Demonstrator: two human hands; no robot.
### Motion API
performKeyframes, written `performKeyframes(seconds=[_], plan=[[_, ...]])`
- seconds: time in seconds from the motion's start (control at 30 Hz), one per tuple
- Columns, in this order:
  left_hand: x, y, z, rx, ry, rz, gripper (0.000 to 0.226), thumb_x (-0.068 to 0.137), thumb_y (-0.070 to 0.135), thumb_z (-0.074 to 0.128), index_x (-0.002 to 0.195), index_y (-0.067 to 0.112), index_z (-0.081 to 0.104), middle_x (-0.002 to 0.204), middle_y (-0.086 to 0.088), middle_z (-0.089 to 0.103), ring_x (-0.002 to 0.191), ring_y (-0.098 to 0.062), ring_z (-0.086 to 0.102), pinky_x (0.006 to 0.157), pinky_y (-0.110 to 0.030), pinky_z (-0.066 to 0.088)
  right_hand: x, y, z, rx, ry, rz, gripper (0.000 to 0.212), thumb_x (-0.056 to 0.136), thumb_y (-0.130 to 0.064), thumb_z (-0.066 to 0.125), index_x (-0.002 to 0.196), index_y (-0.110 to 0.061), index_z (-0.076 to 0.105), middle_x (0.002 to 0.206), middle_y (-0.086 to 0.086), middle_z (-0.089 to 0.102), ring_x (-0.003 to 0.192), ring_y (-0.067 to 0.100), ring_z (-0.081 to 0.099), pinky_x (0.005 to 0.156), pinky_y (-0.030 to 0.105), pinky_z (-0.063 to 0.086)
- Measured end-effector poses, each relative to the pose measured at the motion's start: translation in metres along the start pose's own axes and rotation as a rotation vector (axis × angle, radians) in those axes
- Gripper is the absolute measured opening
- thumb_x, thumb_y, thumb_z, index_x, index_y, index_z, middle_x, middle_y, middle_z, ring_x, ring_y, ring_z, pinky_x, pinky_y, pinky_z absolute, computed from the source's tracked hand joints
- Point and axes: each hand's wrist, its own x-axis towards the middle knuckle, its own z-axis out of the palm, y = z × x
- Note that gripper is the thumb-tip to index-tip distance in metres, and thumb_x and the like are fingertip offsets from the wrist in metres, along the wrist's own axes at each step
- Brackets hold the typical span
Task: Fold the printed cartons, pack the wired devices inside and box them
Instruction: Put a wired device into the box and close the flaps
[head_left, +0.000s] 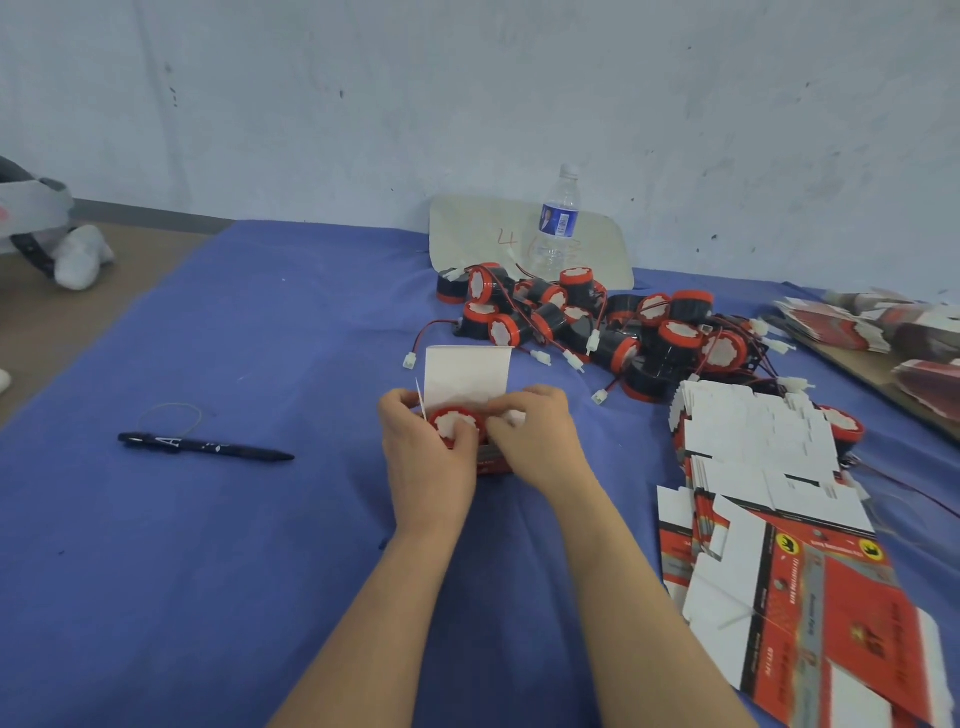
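Mid-surface: left hand (428, 447) curled round the carton (467, 376), thumb on the wired device (457, 423) seated in its mouth. Right hand (537, 434) pinches the carton's right side. Lid flap upright, open. Risk: device lead not visible; if left trailing, it could jam under the flap. Uneven pressing may buckle the thin walls.

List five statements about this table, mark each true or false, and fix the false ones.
1. The left hand and right hand hold a carton with a device in it. True.
2. The pen lies right of the hands. False: it lies left of them.
3. The bottle stands upright behind the device pile. True.
4. The carton's flap is shut. False: it stands open.
5. The flat cartons lie at the right. True.
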Motion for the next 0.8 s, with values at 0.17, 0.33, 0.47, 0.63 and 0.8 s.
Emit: performKeyframes(seconds=[0.17,0.33,0.47,0.63,0.8], plan=[[0.0,0.0,0.0,0.005,-0.008,0.013,0.037,0.085,0.011,0.061,0.105,0.019,0.031,0.113,-0.008,0.051,0.1,-0.027,0.057,0.075,-0.045,0.053,-0.002,0.008,-0.02,0.179,-0.094,-0.018,0.03,0.094,-0.01,0.044,0.096,-0.013,0.074,0.099,0.0,0.058,0.083,0.013,0.054,0.061,0.012,0.041],[0.0,-0.001,0.0,-0.002,-0.007,0.015,0.037,0.085,0.011,0.062,0.104,0.02,0.032,0.112,-0.006,0.052,0.1,-0.027,0.057,0.076,-0.047,0.052,-0.004,0.012,-0.022,0.203,-0.156,0.029,0.034,0.092,-0.005,0.047,0.094,-0.027,0.073,0.1,-0.007,0.064,0.082,0.008,0.056,0.053,0.006,0.042],[0.001,-0.002,0.0,-0.012,-0.013,0.022,0.037,0.085,0.011,0.062,0.104,0.02,0.033,0.111,-0.006,0.052,0.1,-0.027,0.056,0.075,-0.043,0.052,-0.001,0.009,-0.016,0.264,-0.116,0.121,0.023,0.087,-0.009,0.054,0.095,-0.025,0.069,0.094,-0.009,0.062,0.08,0.006,0.055,0.048,0.009,0.041],[-0.001,-0.002,0.001,0.029,0.029,0.063,0.035,0.084,0.01,0.063,0.104,0.017,0.035,0.11,-0.002,0.045,0.101,-0.024,0.052,0.077,-0.041,0.05,0.004,0.007,-0.006,0.338,-0.04,0.27,0.051,0.085,-0.013,0.062,0.129,-0.019,0.036,0.085,-0.008,0.042,0.073,0.006,0.047,0.052,0.021,0.039],[-0.005,-0.004,0.0,0.154,0.032,0.29,0.027,0.083,0.006,0.066,0.098,0.011,0.045,0.107,0.003,0.035,0.097,-0.023,0.045,0.075,-0.029,0.038,0.0,0.001,0.009,0.362,0.143,0.163,0.079,0.083,-0.002,0.058,0.147,-0.022,0.014,0.082,0.0,0.053,0.069,0.014,0.053,0.051,0.024,0.039]])
